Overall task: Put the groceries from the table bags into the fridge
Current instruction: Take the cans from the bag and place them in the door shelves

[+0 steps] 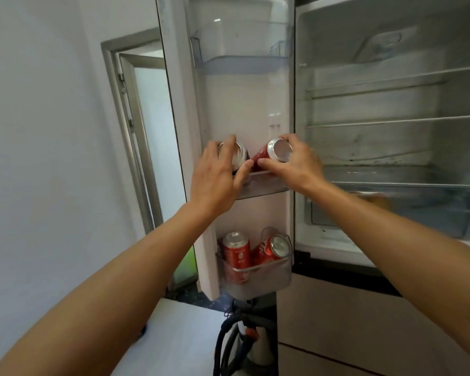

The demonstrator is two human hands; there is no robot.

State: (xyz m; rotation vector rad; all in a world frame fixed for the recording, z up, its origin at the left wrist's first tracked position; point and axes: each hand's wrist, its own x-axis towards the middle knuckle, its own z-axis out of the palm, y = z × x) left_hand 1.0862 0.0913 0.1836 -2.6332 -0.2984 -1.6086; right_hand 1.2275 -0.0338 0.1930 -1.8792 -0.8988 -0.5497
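1. Left hand point(215, 177) is gripping a can point(239, 156), fingers wrapped around it, over the left of the middle door shelf point(266, 189).
2. Right hand point(293, 162) is clutching a red can point(272, 153), tilted, silver end facing the camera, just beside the other can.
3. Bottom door bin point(258, 278) is holding two red cans: one upright point(236, 249), one leaning point(272, 249).
4. Top door shelf point(242, 63) is sitting above them.
5. Fridge point(377, 147) is standing open, wire shelves and crisper drawer point(418, 207) showing.
6. White wall point(44, 131) and grey door frame point(125, 126) are sitting left; hoses point(228, 340) are lying on the floor.
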